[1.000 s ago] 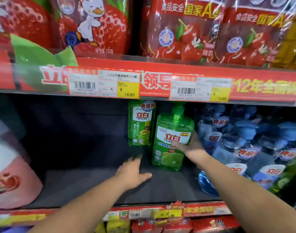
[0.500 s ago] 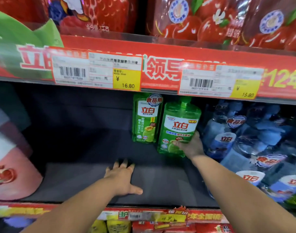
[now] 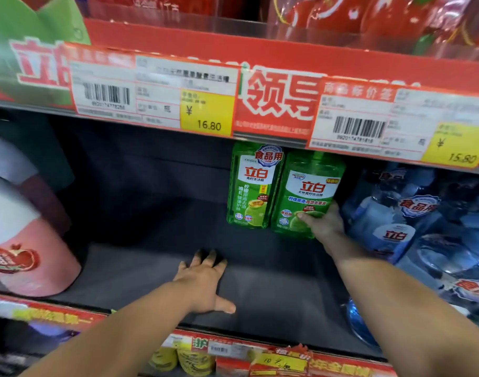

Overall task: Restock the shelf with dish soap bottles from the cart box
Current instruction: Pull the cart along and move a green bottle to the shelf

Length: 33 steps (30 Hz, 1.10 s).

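Observation:
Two green dish soap bottles stand side by side at the back of the dark shelf [image 3: 140, 268]. The left bottle [image 3: 253, 186] stands free against the back wall. My right hand [image 3: 324, 227] grips the lower right side of the other green bottle [image 3: 307, 191], thumb across its front label, and the bottle stands upright right beside the first. My left hand [image 3: 205, 281] rests flat on the shelf floor, fingers spread, in front of the bottles and holding nothing. The cart box is out of view.
Blue dish soap bottles [image 3: 412, 227] crowd the shelf's right part. A pink and white pack [image 3: 20, 240] stands at the left end. Red price rails with tags [image 3: 156, 96] run above, and another rail [image 3: 260, 357] runs along the shelf's front edge.
My right hand has pushed the green bottle back and upright until it stands beside the other green bottle. My left hand has settled flat on the shelf floor.

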### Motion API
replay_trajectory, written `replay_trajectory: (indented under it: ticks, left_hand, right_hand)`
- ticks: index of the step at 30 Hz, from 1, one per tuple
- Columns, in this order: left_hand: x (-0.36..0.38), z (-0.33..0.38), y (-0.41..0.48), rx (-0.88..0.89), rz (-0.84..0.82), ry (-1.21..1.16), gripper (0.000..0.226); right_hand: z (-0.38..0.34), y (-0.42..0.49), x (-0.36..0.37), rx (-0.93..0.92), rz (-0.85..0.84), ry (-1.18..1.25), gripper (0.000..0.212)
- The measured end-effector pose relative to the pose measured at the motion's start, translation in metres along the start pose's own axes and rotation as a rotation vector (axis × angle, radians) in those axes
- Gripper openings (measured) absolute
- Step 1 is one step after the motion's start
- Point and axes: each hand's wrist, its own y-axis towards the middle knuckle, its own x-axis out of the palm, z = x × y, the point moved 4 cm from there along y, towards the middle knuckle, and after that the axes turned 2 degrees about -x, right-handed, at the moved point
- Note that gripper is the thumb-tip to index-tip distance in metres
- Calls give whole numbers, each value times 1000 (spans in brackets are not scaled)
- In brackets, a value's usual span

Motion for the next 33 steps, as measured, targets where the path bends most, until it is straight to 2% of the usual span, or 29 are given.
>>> replay_trajectory:
  ticks: [14, 24, 28, 33]
  left_hand:
    - [0, -1, 0, 1, 1, -15, 104]
    - [-1, 0, 3, -5, -18, -11, 106]
    - [-4, 0, 0, -10, -10, -25, 102]
    - [-20, -1, -8, -81, 133, -81, 82]
  right_hand:
    - [-7, -1, 2, 28, -4, -25, 71]
    - [-14, -25, -3, 41, -63, -159, 73]
    - [-29, -54, -1, -134, -178, -306, 62]
    - [-51, -100, 16, -419, -422, -759, 69]
